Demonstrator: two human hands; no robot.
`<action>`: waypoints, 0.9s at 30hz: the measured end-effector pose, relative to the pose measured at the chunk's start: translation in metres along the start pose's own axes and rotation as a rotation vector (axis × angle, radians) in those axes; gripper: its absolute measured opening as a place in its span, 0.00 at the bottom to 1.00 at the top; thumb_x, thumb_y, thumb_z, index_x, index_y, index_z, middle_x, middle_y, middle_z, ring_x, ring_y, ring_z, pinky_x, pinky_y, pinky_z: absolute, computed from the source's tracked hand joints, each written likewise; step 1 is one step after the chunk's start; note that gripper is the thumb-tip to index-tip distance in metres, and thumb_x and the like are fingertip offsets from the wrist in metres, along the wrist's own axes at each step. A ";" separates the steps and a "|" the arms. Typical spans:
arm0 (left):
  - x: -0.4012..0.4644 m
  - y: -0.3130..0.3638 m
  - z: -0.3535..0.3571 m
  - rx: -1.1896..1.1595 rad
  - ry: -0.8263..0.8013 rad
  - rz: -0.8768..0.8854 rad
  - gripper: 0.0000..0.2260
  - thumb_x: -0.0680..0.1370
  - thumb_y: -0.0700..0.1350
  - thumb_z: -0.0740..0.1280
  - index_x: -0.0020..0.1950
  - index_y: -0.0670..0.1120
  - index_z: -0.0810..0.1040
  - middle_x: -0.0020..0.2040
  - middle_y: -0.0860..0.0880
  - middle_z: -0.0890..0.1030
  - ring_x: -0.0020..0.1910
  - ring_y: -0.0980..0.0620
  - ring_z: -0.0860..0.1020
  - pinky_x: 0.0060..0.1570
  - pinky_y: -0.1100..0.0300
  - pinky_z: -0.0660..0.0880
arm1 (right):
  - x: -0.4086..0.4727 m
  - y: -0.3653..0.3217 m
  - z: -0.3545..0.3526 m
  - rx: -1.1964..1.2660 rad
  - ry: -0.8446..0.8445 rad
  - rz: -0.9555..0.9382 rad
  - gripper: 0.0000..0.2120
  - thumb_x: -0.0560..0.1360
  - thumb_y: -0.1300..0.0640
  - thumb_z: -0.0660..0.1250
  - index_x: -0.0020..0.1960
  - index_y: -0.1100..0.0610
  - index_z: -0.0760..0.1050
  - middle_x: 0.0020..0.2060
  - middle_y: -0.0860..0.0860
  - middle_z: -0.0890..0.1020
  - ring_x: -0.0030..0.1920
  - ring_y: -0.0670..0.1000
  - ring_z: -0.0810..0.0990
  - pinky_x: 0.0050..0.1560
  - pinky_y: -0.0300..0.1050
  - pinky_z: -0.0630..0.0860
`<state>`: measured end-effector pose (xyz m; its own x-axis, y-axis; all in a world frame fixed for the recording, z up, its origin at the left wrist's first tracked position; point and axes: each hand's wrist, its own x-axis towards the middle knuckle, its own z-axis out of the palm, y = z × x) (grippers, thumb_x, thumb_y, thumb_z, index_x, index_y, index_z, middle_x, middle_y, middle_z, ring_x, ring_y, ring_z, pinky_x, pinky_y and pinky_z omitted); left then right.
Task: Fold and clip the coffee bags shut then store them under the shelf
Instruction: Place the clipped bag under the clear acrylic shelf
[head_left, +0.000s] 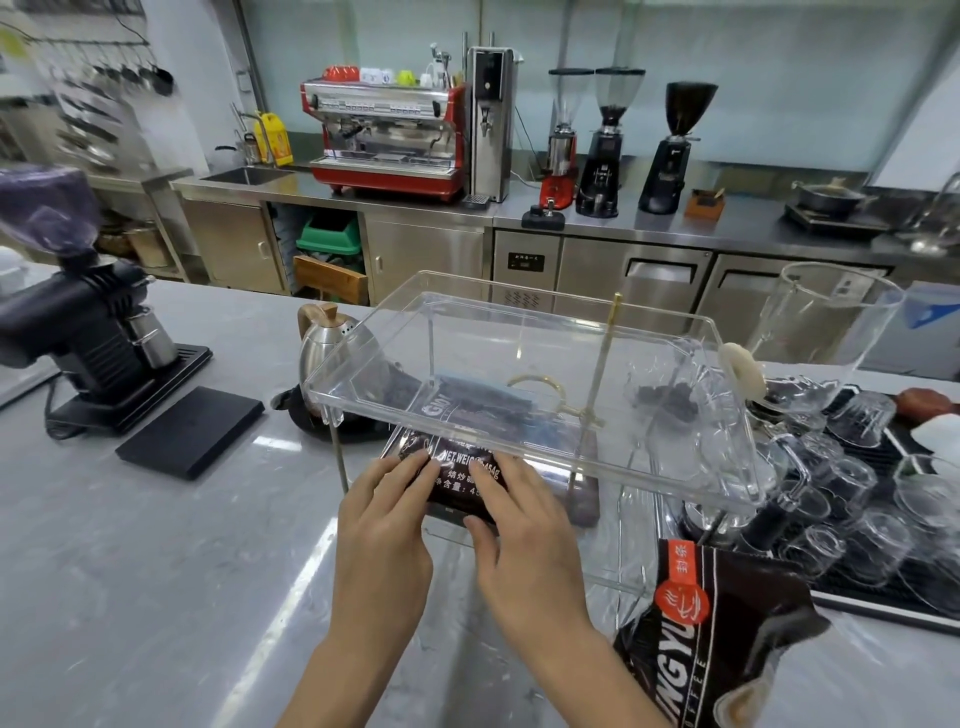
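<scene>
Lying flat on the grey counter (156, 561), a dark coffee bag (457, 467) runs lengthwise away from the person, its far end tucked beneath the clear acrylic shelf (545, 374) and its printed near end sticking out toward the hands. The left hand (384, 525) rests with fingers spread and flat, fingertips (423, 457) pressing on the near left part of the bag. The right hand (524, 525) is likewise open, its fingers (491, 480) laid on the bag's near right part, thumb at the near edge; neither hand is closed around it. A blue clip (483, 387) shows through the shelf at the bag's far end, beyond the fingertips. To the right of the right hand, nearer the person, a second coffee bag (711, 639) stands upright and open-topped
</scene>
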<state>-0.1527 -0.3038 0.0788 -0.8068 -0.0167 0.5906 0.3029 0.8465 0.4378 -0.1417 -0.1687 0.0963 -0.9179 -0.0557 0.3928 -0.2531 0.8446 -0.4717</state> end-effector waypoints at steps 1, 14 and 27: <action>0.000 0.000 0.000 0.018 -0.004 0.006 0.25 0.66 0.20 0.72 0.60 0.37 0.83 0.60 0.43 0.83 0.59 0.36 0.79 0.59 0.41 0.75 | 0.000 0.000 0.001 -0.014 -0.012 -0.003 0.25 0.74 0.59 0.73 0.69 0.54 0.74 0.67 0.51 0.76 0.70 0.56 0.72 0.69 0.53 0.70; -0.048 0.015 -0.025 -0.017 0.067 0.125 0.14 0.74 0.44 0.70 0.59 0.48 0.84 0.64 0.48 0.81 0.66 0.43 0.75 0.64 0.49 0.66 | -0.049 -0.002 -0.015 0.015 0.011 -0.063 0.26 0.78 0.55 0.65 0.75 0.50 0.65 0.77 0.49 0.62 0.78 0.49 0.56 0.75 0.49 0.59; -0.112 0.065 -0.039 -0.501 -0.085 -0.098 0.11 0.73 0.44 0.72 0.54 0.51 0.85 0.54 0.61 0.82 0.56 0.62 0.80 0.55 0.67 0.74 | -0.138 0.011 -0.068 0.237 0.115 -0.067 0.22 0.75 0.57 0.70 0.69 0.52 0.74 0.71 0.46 0.71 0.72 0.42 0.66 0.70 0.34 0.64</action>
<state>-0.0228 -0.2678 0.0676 -0.8756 -0.0217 0.4826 0.4133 0.4837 0.7715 0.0028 -0.1153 0.0903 -0.8593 -0.0349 0.5103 -0.3890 0.6923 -0.6078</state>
